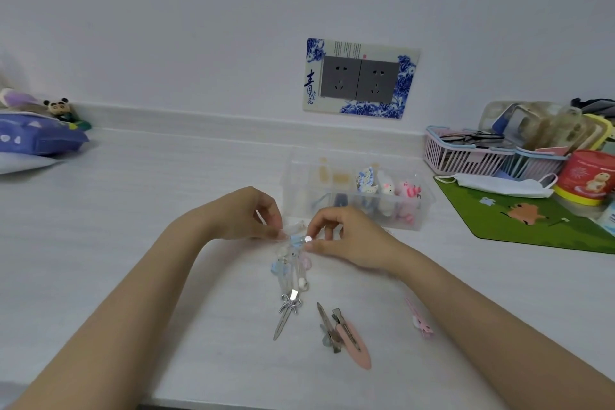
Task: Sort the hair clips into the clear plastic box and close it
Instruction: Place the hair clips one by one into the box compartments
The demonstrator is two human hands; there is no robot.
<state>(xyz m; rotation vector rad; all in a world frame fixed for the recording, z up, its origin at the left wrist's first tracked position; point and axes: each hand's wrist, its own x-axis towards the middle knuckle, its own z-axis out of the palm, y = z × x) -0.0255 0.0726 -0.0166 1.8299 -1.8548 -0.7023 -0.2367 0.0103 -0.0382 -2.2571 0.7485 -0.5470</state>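
Soft, cool, even light fills the view, fairly bright; its source cannot be told. Only faint grey shadows lie on the white tabletop under the left hand and right hand. The pale-blue and clear hair clips both hands pinch are smeared; a silver bow-shaped metal clip just below them glints. Beyond the right hand the clear plastic box looks hazy. Far out to either side the lines bow and the corners darken

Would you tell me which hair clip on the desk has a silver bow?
The slim silver clip, leftmost of them, left of the broad pink clip.
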